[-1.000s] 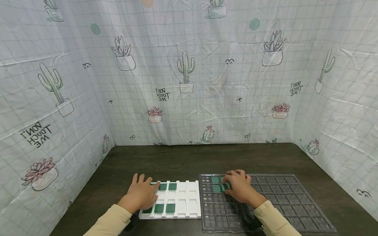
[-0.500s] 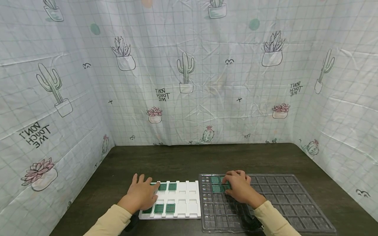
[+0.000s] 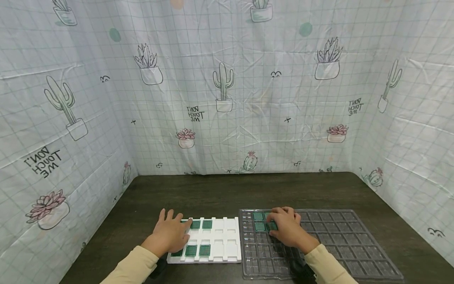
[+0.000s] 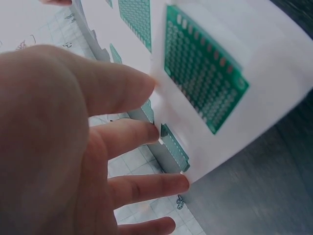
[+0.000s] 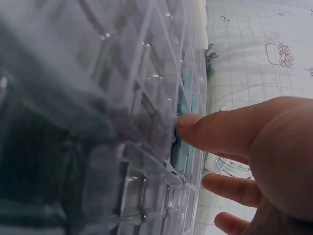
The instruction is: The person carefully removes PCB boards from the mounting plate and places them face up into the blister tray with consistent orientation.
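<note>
My left hand (image 3: 168,234) lies over the left end of a white tray (image 3: 223,236), fingers extended. In the left wrist view its fingertips touch the tray's edge beside a green circuit board (image 4: 203,71). Several green circuit boards sit in the white tray's two rows, some partly covered by this hand. My right hand (image 3: 289,227) is over the clear plastic tray (image 3: 337,240). Its thumb and index finger pinch a green circuit board (image 3: 273,226) at a compartment in the second row; the index fingertip is hidden in the right wrist view. Beside it lies another seated circuit board (image 3: 260,227).
The trays stand side by side on a dark wooden table (image 3: 220,193). Compartments without boards fill the right end of the white tray and most of the clear one. A cactus-print curtain (image 3: 227,130) encloses the table at the back and sides.
My right hand has shifted very slightly toward the near side, its fingers still at the same compartment. The left hand and both trays have stayed where they were.
</note>
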`<state>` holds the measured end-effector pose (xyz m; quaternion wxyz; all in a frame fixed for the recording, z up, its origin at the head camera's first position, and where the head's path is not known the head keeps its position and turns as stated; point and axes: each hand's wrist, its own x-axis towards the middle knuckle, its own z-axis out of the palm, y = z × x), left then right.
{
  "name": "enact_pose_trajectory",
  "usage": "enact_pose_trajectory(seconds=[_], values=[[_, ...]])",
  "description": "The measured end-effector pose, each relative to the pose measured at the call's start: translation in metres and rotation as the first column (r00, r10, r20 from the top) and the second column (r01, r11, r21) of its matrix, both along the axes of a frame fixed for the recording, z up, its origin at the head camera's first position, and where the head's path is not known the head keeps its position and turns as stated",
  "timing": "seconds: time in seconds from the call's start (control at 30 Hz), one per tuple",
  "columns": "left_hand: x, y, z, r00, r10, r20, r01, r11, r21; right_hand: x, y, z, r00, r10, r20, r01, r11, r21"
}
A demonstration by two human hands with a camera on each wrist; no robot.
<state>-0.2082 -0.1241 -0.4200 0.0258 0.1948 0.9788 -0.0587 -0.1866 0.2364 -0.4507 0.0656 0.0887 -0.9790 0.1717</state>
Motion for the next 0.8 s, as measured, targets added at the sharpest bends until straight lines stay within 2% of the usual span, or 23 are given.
enact_pose_trajectory(seconds=[0.43,0.8], values=[[-0.0038,-0.0045,-0.0037,1.0,0.008,0.027,-0.009,1.0,0.016,0.0004,-0.0022,0.005,1.0,0.018,0.025,-0.018,1.0,-0.019],[-0.0045,-0.0046,-0.0065,1.0,0.002,0.018,-0.002,1.0,0.007,0.0014,-0.0087,0.0091,0.999,0.053,0.008,-0.053,0.997,-0.053]])
